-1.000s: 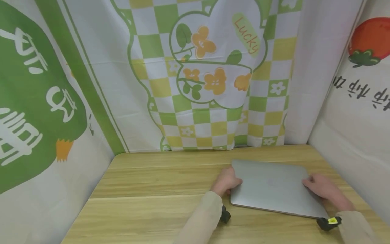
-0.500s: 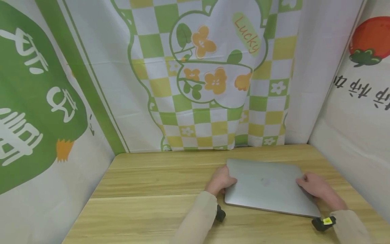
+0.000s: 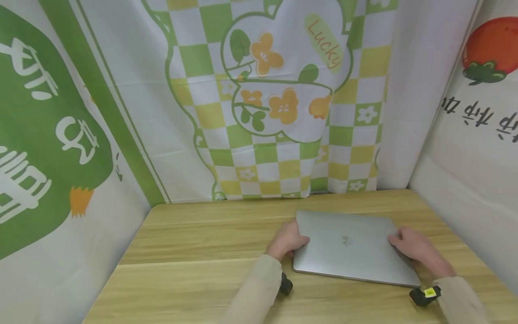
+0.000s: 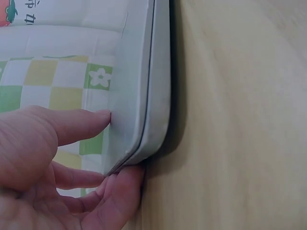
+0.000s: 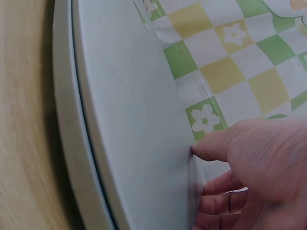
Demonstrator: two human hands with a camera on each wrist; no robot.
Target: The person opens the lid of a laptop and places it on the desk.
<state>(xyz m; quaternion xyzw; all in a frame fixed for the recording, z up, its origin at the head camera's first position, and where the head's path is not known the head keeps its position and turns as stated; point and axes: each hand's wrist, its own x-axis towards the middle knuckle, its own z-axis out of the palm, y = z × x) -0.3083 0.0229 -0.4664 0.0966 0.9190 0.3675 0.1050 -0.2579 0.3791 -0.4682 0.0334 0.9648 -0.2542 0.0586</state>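
Note:
A closed silver laptop (image 3: 344, 252) lies lid up on the right half of the wooden table, a small logo in the middle of its lid. My left hand (image 3: 288, 238) grips its left edge, thumb on the lid; in the left wrist view the fingers (image 4: 120, 194) curl under the corner. On the opposite edge my right hand (image 3: 413, 245) holds on, thumb on top, and in the right wrist view the other fingers (image 5: 223, 203) bend round the side. The thin seam between lid and base shows in both wrist views.
The pale wooden table (image 3: 194, 270) reaches back to a checkered green, yellow and white cloth (image 3: 279, 175). Printed cloth walls stand at left (image 3: 36, 135) and right (image 3: 465, 180). A dark camera (image 3: 425, 295) sits on the right wrist.
Both hands have moved the laptop a short way to the left across the table, keeping their grip. The view has also shifted slightly.

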